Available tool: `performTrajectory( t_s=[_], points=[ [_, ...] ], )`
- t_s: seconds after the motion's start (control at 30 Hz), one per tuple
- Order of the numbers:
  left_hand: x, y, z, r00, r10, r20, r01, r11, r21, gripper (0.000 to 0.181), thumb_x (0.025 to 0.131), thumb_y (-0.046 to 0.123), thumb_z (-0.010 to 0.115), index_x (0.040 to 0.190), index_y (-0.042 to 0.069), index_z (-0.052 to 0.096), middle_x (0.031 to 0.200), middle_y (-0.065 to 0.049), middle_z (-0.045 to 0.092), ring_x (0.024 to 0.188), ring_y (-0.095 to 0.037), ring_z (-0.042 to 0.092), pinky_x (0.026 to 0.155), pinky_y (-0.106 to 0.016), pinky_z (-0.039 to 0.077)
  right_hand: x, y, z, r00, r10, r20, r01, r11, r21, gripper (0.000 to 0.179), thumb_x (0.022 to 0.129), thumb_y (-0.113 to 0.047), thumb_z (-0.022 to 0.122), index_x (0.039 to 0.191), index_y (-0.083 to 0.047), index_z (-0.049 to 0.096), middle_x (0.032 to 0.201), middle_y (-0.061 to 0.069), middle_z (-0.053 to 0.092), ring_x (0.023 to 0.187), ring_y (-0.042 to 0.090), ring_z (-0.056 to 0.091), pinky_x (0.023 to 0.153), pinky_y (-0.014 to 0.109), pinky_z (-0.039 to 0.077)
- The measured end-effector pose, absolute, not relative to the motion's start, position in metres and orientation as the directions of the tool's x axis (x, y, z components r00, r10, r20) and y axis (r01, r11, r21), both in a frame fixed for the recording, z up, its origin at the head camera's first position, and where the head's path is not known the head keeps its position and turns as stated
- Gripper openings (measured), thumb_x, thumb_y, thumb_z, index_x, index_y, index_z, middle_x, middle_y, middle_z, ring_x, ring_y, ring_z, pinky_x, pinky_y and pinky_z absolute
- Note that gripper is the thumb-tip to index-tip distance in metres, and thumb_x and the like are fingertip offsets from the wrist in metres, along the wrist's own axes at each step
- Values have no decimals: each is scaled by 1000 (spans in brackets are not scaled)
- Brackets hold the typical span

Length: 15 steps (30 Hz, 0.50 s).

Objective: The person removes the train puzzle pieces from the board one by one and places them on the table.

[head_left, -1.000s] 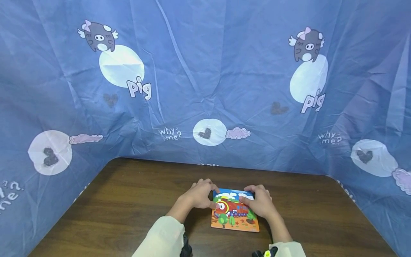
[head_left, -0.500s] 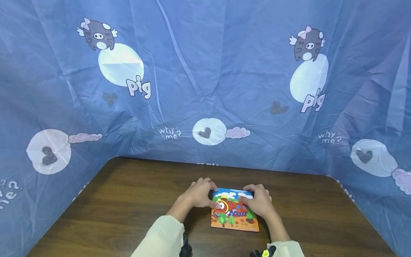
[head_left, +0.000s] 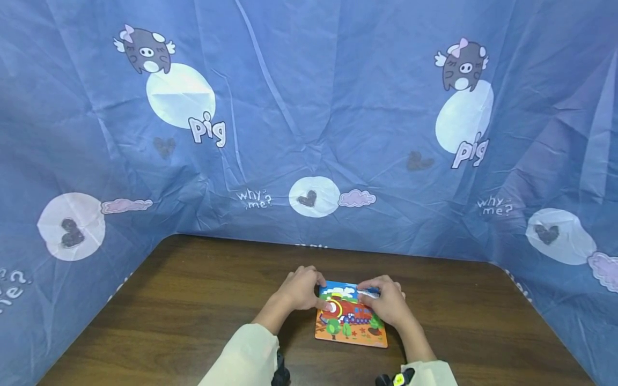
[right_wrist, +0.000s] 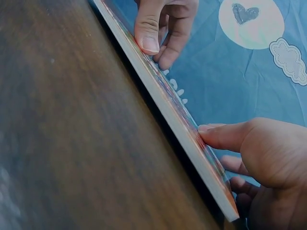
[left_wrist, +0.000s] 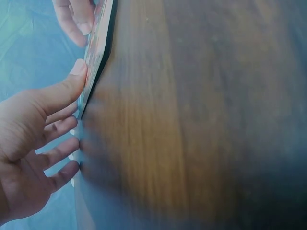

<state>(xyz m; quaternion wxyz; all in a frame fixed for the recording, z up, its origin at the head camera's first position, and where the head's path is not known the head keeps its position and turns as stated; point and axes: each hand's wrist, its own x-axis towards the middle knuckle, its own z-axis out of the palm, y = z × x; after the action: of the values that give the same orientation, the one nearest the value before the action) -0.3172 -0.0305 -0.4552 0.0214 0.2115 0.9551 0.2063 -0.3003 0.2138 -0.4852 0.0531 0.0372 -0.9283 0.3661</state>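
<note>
Head view: one train puzzle board [head_left: 351, 321] on one wooden table [head_left: 193, 321], two hands on its far corners. Left wrist: left hand [left_wrist: 33, 139] thumb pressing the board's face, fingers curled behind the edge. Right wrist: right hand [right_wrist: 261, 158] pinching the far edge likewise.

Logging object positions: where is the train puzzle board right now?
In the head view, the train puzzle board lies on the wooden table, near centre, between the left hand and right hand.

- The blue cloth [head_left: 309, 118] behind the table carries the word "pig" twice, once under each cartoon pig.
- "why me?" is printed on the same cloth, lower down, at left-centre and at right.
- No words can be read on the puzzle board [head_left: 351, 321].
</note>
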Motion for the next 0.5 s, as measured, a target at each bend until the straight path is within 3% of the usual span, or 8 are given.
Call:
performTrajectory(
  t_s=[0.23,0.5],
  points=[
    [-318,-30,-456,-912,408,35,386,829,406,57,74,51,89,116,15,74,116,0,66,118,-26,55,106,-48,42,-302,214,-486,-984,-88,157,-173,710,-682,16,91,-10,78,92,-25,82,108,-1,64,109,24,52,90,48,43],
    [-319,-30,-456,-908,417,39,398,830,391,56,73,54,89,112,17,75,114,2,66,114,-24,55,103,-48,43,-303,214,-486,-980,-134,145,-197,711,-675,13,85,-20,85,94,-29,81,107,-4,63,107,21,50,90,49,45]
  ],
)
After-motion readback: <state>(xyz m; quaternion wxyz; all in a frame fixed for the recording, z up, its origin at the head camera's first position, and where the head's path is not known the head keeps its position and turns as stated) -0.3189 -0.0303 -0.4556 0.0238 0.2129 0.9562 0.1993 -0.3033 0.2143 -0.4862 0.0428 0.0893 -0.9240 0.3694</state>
